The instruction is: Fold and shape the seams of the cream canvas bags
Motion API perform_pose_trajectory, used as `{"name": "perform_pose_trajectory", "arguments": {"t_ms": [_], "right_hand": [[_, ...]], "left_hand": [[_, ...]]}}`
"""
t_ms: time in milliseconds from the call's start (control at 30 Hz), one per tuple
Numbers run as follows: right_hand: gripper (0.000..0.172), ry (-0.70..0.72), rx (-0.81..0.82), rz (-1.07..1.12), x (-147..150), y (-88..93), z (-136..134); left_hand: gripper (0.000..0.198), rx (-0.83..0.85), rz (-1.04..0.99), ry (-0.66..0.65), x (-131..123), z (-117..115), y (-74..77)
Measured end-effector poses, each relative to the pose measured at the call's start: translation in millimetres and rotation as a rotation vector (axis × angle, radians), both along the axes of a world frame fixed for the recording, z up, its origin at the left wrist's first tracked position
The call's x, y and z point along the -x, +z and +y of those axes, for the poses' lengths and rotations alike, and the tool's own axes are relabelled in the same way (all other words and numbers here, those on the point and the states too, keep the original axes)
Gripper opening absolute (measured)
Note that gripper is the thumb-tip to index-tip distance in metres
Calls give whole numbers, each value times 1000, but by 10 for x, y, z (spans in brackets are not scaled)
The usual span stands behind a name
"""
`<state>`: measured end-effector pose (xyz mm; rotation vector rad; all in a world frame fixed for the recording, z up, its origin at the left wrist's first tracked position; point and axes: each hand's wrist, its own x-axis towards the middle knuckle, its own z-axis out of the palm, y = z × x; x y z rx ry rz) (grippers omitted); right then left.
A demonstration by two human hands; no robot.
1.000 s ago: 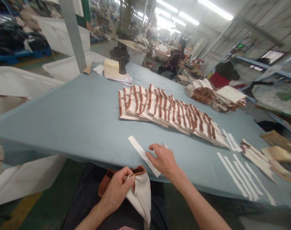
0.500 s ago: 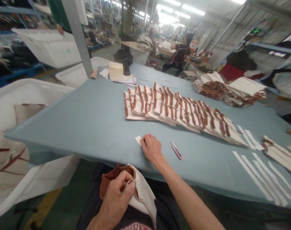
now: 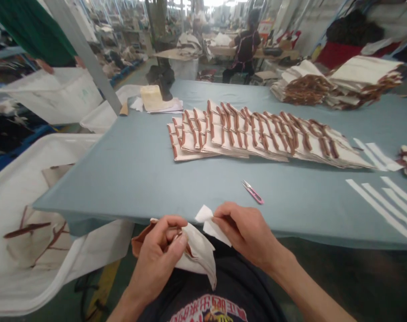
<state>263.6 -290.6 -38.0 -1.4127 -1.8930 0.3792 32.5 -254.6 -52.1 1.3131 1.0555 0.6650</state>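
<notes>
My left hand (image 3: 161, 252) is closed on the edge of a cream fabric piece with brown trim (image 3: 198, 250), held over my lap just off the table edge. Its thumb and forefinger pinch the brown-trimmed rim. To the right, my right hand (image 3: 245, 230) pinches a small white strip (image 3: 215, 226), bent over near my fingertips and close to the fabric piece. Pink-handled thread snips (image 3: 253, 192) lie on the blue-grey table (image 3: 129, 174) beyond my right hand.
Overlapping cream pieces with brown edging (image 3: 257, 134) form a row across the table. White strips (image 3: 384, 208) lie at the right, stacked fabric (image 3: 360, 82) behind. At the left stands a white bin (image 3: 56, 286) with fabric inside. A person in green (image 3: 32, 31) grips another bin.
My right hand has lifted the white strip off the table and brought it towards my left hand. The left hand keeps its pinch on the fabric piece. The view has shifted.
</notes>
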Motion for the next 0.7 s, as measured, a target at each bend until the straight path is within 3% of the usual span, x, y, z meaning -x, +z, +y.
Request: {"name": "perform_pose_trajectory", "arguments": {"t_ms": [100,200,333,533,633,700], "right_hand": [[25,44,-162,-30,-13,184,-130],[26,59,-204,-10,-33,254,-208],[24,69,-56,131,-77,246,-282],[18,83,84,251,-171,177,-360],[8,37,232,453,-211,125,-403],[22,25,366,628,-227,82,-416]], "left_hand": [[42,-97,-24,-110,-38,43,164],[58,-111,-42,-188,-103,42,294],[52,28,-68,-287,-239,-12,401],[48,32,-37,-210,-405,-41,382],[44,32,-28,-212,-443,-55,373],[40,15,-6,-225,-469,-74,394]]}}
